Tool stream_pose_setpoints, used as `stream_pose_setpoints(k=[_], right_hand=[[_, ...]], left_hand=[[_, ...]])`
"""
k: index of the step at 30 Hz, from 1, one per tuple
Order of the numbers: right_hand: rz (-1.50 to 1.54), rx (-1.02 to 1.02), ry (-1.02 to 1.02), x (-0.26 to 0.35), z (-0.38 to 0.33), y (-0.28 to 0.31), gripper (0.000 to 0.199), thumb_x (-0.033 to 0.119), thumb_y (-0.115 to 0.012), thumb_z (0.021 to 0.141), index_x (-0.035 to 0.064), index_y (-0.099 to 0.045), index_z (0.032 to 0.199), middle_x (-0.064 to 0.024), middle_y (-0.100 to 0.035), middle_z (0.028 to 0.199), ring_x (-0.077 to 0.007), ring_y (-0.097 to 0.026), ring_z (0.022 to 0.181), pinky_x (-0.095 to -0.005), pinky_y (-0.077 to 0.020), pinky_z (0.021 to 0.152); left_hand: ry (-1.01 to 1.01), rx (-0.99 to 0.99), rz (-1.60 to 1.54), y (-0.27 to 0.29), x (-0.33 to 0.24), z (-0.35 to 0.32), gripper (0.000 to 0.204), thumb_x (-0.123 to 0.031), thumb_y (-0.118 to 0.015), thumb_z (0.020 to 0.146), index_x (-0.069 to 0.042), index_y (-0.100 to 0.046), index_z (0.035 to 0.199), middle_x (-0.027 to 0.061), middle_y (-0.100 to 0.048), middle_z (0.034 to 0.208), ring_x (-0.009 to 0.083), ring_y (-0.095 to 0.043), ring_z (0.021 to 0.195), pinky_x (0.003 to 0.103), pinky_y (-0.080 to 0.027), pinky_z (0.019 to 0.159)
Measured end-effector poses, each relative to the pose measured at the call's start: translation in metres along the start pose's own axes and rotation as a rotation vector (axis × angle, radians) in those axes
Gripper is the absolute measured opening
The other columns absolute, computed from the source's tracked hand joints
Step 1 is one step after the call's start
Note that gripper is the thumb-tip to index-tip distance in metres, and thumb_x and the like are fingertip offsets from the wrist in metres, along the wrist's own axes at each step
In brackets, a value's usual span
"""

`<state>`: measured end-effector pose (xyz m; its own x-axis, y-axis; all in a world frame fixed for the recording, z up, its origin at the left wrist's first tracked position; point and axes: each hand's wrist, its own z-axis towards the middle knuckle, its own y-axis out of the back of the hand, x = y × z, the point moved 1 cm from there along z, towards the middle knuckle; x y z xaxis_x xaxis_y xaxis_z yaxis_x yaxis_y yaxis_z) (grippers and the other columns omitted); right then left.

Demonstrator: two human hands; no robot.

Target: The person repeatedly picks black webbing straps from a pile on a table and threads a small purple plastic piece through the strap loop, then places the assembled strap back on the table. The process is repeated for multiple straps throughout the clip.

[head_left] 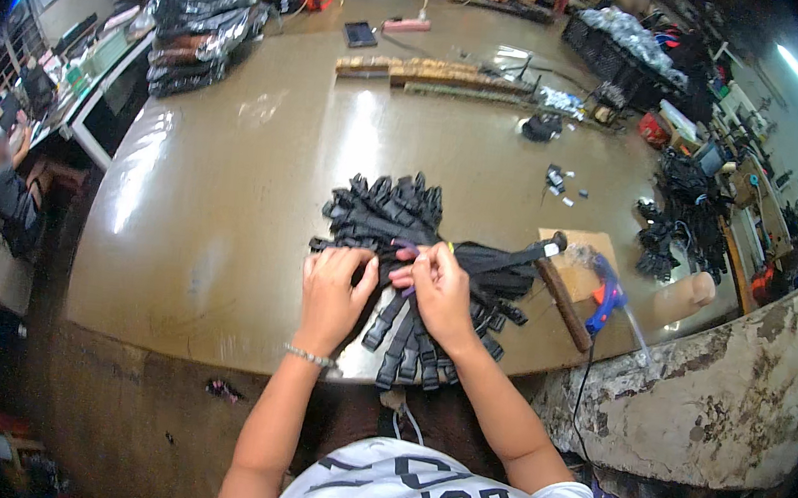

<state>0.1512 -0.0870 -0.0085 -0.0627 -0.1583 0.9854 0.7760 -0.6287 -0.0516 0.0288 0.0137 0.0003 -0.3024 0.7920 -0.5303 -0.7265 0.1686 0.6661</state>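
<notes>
A thick bundle of black straps [498,272] with plastic side-release buckles [395,359] lies at the near edge of the table, buckle ends fanning out toward me and away. My left hand [335,291] rests on the bundle's left side, fingers curled over the straps and thumb pointing inward. From the right, my right hand [437,289] reaches over the middle, its thumb and fingers bent together around a thin purple strip [406,246]. Part of the strip is hidden by the fingers. A bit of yellow shows just behind that hand.
Right of the straps lie a wooden-handled hammer [566,308], a blue glue gun [605,302] with its cord, and a cardboard piece [592,244]. Wooden bars [435,77] lie across the far table [231,194]. Stacked plastic-wrapped bundles [192,51] stand far left; a person [17,179] sits beyond.
</notes>
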Motion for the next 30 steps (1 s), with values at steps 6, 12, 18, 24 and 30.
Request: stream_pose_setpoints(k=[6, 12, 18, 24, 30], right_hand=[[-0.043, -0.002, 0.011, 0.003, -0.002, -0.001, 0.014, 0.009, -0.047, 0.100, -0.0041, -0.049, 0.096, -0.0145, -0.064, 0.098, -0.0154, -0.067, 0.081, -0.0282, -0.0564, 0.074], [-0.068, 0.011, 0.031, 0.003, -0.005, -0.001, 0.012, 0.005, -0.053, 0.095, -0.0056, -0.052, 0.090, -0.0126, -0.058, 0.102, -0.0132, -0.064, 0.082, -0.0259, -0.0538, 0.072], [-0.171, 0.053, 0.122, 0.002, -0.005, -0.002, 0.012, 0.003, -0.059, 0.088, -0.0075, -0.055, 0.086, -0.0122, -0.053, 0.103, -0.0103, -0.057, 0.075, -0.0257, -0.0509, 0.068], [-0.265, 0.113, 0.075, 0.005, -0.007, 0.001, 0.013, 0.003, -0.057, 0.091, -0.0058, -0.054, 0.082, -0.0107, -0.051, 0.111, -0.0114, -0.061, 0.087, -0.0231, -0.0513, 0.074], [-0.222, 0.127, 0.081, 0.015, -0.007, -0.004, 0.014, 0.006, -0.057, 0.094, -0.0047, -0.055, 0.084, -0.0086, -0.050, 0.111, -0.0111, -0.061, 0.087, -0.0231, -0.0520, 0.076]], left_hand=[[0.010, -0.020, -0.026, -0.003, 0.005, -0.001, 0.010, -0.020, -0.068, 0.086, -0.010, -0.067, 0.086, 0.0013, -0.063, 0.073, 0.0171, -0.057, 0.070, 0.035, -0.036, 0.077], [0.152, 0.010, -0.089, -0.004, 0.014, -0.001, 0.013, -0.021, -0.063, 0.091, -0.008, -0.062, 0.090, 0.0006, -0.060, 0.069, 0.0166, -0.056, 0.067, 0.035, -0.034, 0.080], [0.127, -0.012, -0.083, -0.005, 0.014, -0.003, 0.015, -0.021, -0.062, 0.093, -0.006, -0.061, 0.092, 0.0042, -0.062, 0.080, 0.0186, -0.056, 0.070, 0.036, -0.035, 0.082], [0.075, -0.003, -0.064, -0.004, 0.015, -0.003, 0.015, -0.022, -0.061, 0.093, -0.006, -0.061, 0.093, 0.0043, -0.062, 0.080, 0.0193, -0.057, 0.070, 0.037, -0.035, 0.083], [0.159, -0.103, -0.076, -0.009, 0.025, -0.006, 0.019, -0.022, -0.057, 0.096, -0.004, -0.060, 0.092, 0.0101, -0.061, 0.083, 0.0251, -0.056, 0.075, 0.040, -0.038, 0.082]])
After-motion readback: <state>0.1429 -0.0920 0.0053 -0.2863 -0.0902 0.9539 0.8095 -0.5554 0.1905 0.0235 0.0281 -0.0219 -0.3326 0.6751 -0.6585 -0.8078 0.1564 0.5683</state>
